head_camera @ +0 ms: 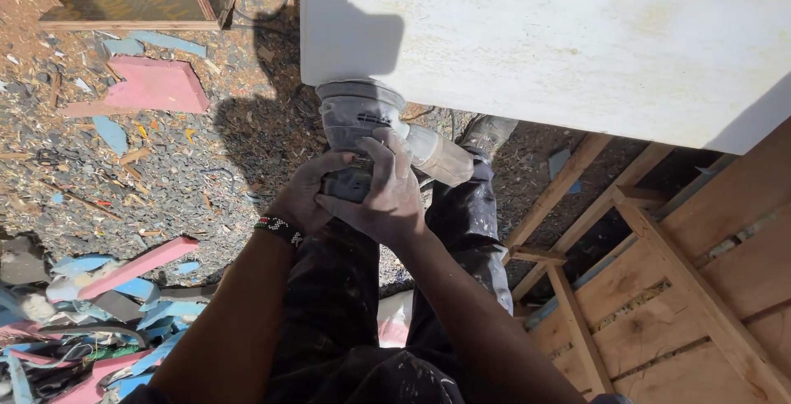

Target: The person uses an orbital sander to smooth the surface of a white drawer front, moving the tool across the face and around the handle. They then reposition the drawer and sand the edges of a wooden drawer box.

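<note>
Both the left hand [309,194] and the right hand [387,194] were clenched around the dusty grey power sander [356,128], which could slip off the near edge of the white painted board [535,42] and gouge it.

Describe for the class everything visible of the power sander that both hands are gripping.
The power sander is a grey, dust-coated tool that looks like plastic, with a round head pressed against the lower edge of the white panel. A pale side part angles down to the right. The left hand and right hand wrap its dark body from below. Whether it runs cannot be told.
</note>
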